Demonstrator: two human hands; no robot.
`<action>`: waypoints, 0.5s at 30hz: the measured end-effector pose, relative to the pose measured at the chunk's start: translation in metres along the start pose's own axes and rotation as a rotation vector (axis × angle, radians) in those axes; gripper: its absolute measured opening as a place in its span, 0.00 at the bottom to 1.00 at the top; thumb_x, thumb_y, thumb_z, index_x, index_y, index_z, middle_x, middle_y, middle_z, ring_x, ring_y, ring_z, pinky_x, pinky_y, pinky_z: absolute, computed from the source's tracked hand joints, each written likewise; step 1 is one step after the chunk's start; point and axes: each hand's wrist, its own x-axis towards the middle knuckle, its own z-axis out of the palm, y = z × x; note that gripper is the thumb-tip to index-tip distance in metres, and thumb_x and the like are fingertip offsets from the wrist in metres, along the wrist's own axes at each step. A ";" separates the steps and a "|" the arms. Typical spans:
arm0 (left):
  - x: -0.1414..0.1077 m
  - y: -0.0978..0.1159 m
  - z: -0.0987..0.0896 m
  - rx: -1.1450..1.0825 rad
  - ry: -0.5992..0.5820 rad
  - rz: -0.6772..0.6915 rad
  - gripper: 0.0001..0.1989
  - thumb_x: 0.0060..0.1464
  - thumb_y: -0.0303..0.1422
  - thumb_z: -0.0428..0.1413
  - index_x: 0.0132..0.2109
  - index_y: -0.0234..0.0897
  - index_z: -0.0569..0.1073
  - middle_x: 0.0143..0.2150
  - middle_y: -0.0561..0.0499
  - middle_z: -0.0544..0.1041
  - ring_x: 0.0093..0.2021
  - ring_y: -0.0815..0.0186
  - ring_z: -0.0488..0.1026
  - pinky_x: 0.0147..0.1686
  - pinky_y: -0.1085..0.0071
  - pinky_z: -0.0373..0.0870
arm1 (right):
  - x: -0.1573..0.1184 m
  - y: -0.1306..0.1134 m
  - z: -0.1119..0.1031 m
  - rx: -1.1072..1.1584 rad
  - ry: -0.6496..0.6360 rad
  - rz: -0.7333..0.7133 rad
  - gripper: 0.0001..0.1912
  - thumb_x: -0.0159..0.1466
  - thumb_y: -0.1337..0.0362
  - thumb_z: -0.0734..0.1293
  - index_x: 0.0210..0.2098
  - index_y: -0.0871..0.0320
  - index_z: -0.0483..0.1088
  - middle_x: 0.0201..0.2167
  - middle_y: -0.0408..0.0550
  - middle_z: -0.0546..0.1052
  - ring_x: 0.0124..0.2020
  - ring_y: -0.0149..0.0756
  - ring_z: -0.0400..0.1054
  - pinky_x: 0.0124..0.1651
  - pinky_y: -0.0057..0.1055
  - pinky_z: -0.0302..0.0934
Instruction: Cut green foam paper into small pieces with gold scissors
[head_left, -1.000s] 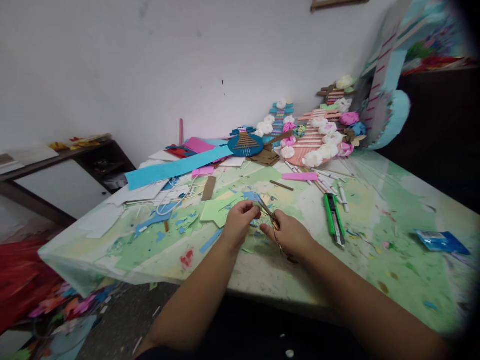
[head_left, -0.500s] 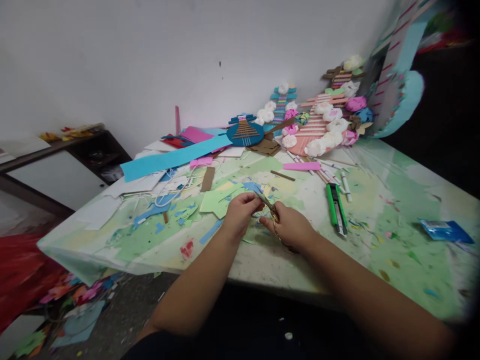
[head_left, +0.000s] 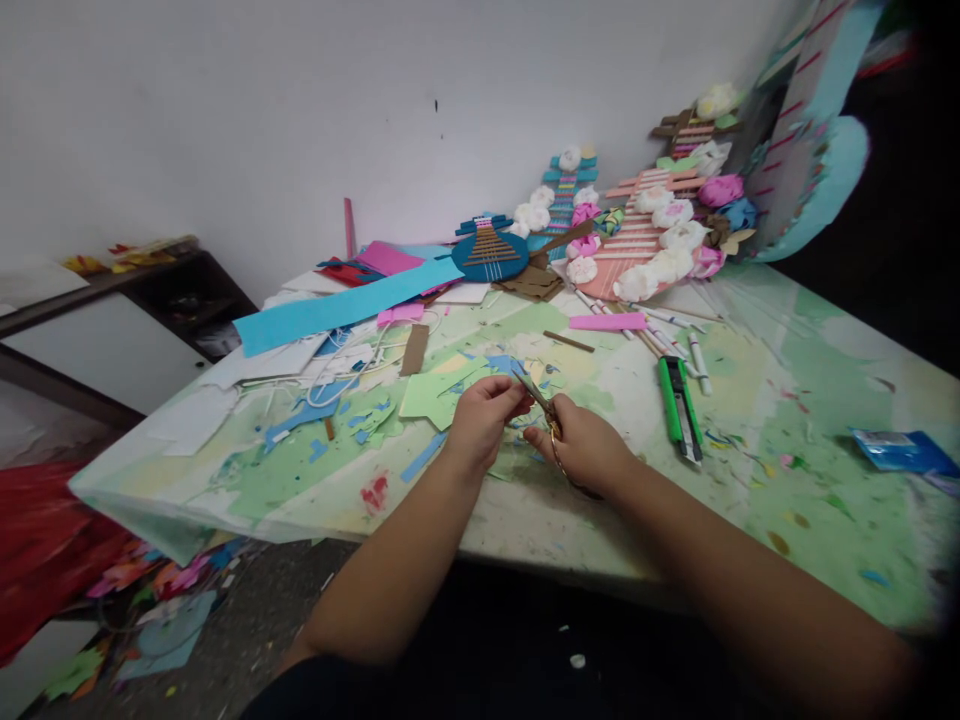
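Observation:
My right hand (head_left: 589, 445) is closed around the gold handles of a pair of scissors (head_left: 538, 398), whose blades point up and left toward my other hand. My left hand (head_left: 484, 420) is pinched just left of the blades; whatever is between its fingertips is too small and hidden to make out. Both hands are above the near middle of the table. Left of them lies a light green paper piece (head_left: 431, 400), with a blue paper strip (head_left: 424, 457) closer to the front. Blue paper scraps (head_left: 502, 365) are scattered just beyond the fingers.
A green box cutter (head_left: 680, 410) lies right of my hands, near several markers (head_left: 699, 362). A long turquoise strip (head_left: 349, 305) crosses the back left. Instrument-shaped paper crafts (head_left: 491, 250) with paper flowers (head_left: 671, 240) lean by the wall. A blue packet (head_left: 904, 450) sits far right.
The view has shifted slightly. Both hands stay nearly in place, and the scissor blades now show more clearly, slightly apart from the left fingertips.

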 end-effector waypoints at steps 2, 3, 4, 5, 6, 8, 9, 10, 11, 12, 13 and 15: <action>0.000 0.000 0.000 0.005 -0.009 0.003 0.09 0.36 0.31 0.57 0.27 0.30 0.68 0.22 0.53 0.70 0.23 0.75 0.67 0.30 0.74 0.64 | 0.000 0.000 0.000 0.005 0.003 -0.004 0.21 0.53 0.46 0.52 0.33 0.58 0.57 0.25 0.48 0.69 0.24 0.34 0.61 0.21 0.26 0.42; 0.000 0.000 -0.001 0.004 -0.015 0.003 0.09 0.36 0.31 0.57 0.27 0.30 0.68 0.22 0.53 0.70 0.23 0.75 0.67 0.30 0.74 0.64 | 0.000 -0.001 0.000 0.010 0.006 -0.009 0.21 0.54 0.46 0.52 0.33 0.58 0.57 0.25 0.48 0.69 0.25 0.34 0.61 0.22 0.26 0.43; 0.000 0.000 -0.001 0.000 -0.021 0.002 0.09 0.36 0.32 0.57 0.27 0.30 0.68 0.22 0.53 0.70 0.23 0.75 0.67 0.30 0.74 0.64 | 0.000 -0.001 0.000 0.015 0.007 -0.013 0.20 0.54 0.47 0.52 0.33 0.58 0.57 0.25 0.48 0.70 0.25 0.34 0.61 0.22 0.26 0.43; 0.000 -0.001 -0.001 -0.006 -0.027 -0.003 0.09 0.36 0.32 0.57 0.27 0.30 0.68 0.23 0.53 0.70 0.23 0.75 0.67 0.30 0.74 0.64 | 0.000 -0.001 0.000 0.019 0.009 -0.014 0.20 0.54 0.47 0.52 0.33 0.58 0.57 0.25 0.48 0.70 0.25 0.34 0.61 0.22 0.26 0.43; 0.000 -0.001 -0.002 -0.014 -0.034 -0.010 0.09 0.36 0.32 0.57 0.27 0.30 0.67 0.22 0.53 0.70 0.23 0.75 0.67 0.30 0.74 0.64 | 0.000 -0.001 0.001 0.021 0.011 -0.013 0.20 0.54 0.48 0.52 0.33 0.58 0.57 0.25 0.48 0.70 0.25 0.35 0.61 0.22 0.26 0.43; 0.000 -0.001 -0.002 -0.032 -0.043 -0.025 0.09 0.36 0.32 0.57 0.26 0.31 0.66 0.22 0.53 0.70 0.24 0.74 0.68 0.30 0.73 0.64 | 0.000 0.000 0.001 0.019 0.018 -0.012 0.19 0.55 0.48 0.52 0.33 0.58 0.57 0.25 0.48 0.70 0.26 0.35 0.61 0.22 0.26 0.44; 0.000 -0.001 -0.002 -0.039 -0.046 -0.030 0.09 0.36 0.32 0.57 0.26 0.31 0.66 0.22 0.53 0.70 0.24 0.73 0.68 0.31 0.73 0.65 | 0.000 0.000 0.001 0.017 0.023 -0.014 0.19 0.55 0.49 0.52 0.33 0.58 0.57 0.25 0.49 0.70 0.26 0.35 0.62 0.23 0.26 0.44; -0.001 -0.001 -0.002 -0.042 -0.049 -0.032 0.09 0.36 0.32 0.57 0.26 0.31 0.65 0.22 0.53 0.70 0.25 0.73 0.69 0.31 0.72 0.65 | 0.000 0.000 0.001 0.015 0.025 -0.015 0.18 0.56 0.49 0.51 0.33 0.59 0.57 0.26 0.49 0.70 0.26 0.35 0.62 0.23 0.26 0.44; -0.001 -0.001 -0.002 -0.043 -0.051 -0.031 0.09 0.36 0.32 0.57 0.26 0.31 0.65 0.22 0.54 0.70 0.25 0.73 0.69 0.32 0.72 0.65 | 0.001 0.000 0.001 0.012 0.024 -0.013 0.18 0.56 0.49 0.51 0.33 0.59 0.57 0.26 0.49 0.70 0.27 0.35 0.62 0.23 0.26 0.44; -0.001 -0.001 -0.001 -0.043 -0.053 -0.028 0.10 0.36 0.32 0.57 0.26 0.31 0.65 0.22 0.54 0.70 0.25 0.73 0.69 0.32 0.72 0.65 | 0.001 0.000 0.001 0.008 0.021 -0.009 0.18 0.56 0.49 0.51 0.33 0.59 0.57 0.26 0.49 0.70 0.27 0.35 0.62 0.23 0.26 0.44; -0.001 -0.001 -0.001 -0.044 -0.054 -0.026 0.10 0.36 0.31 0.57 0.26 0.32 0.64 0.22 0.54 0.70 0.25 0.73 0.69 0.32 0.71 0.65 | 0.001 0.000 0.001 0.004 0.018 -0.004 0.18 0.56 0.49 0.51 0.33 0.59 0.57 0.25 0.49 0.70 0.27 0.35 0.62 0.23 0.26 0.44; -0.001 -0.001 -0.001 -0.046 -0.055 -0.024 0.10 0.36 0.31 0.57 0.26 0.32 0.64 0.21 0.54 0.70 0.24 0.73 0.69 0.32 0.72 0.65 | 0.001 -0.001 0.000 -0.006 0.012 0.003 0.19 0.56 0.49 0.51 0.33 0.59 0.57 0.25 0.50 0.70 0.26 0.36 0.63 0.23 0.27 0.44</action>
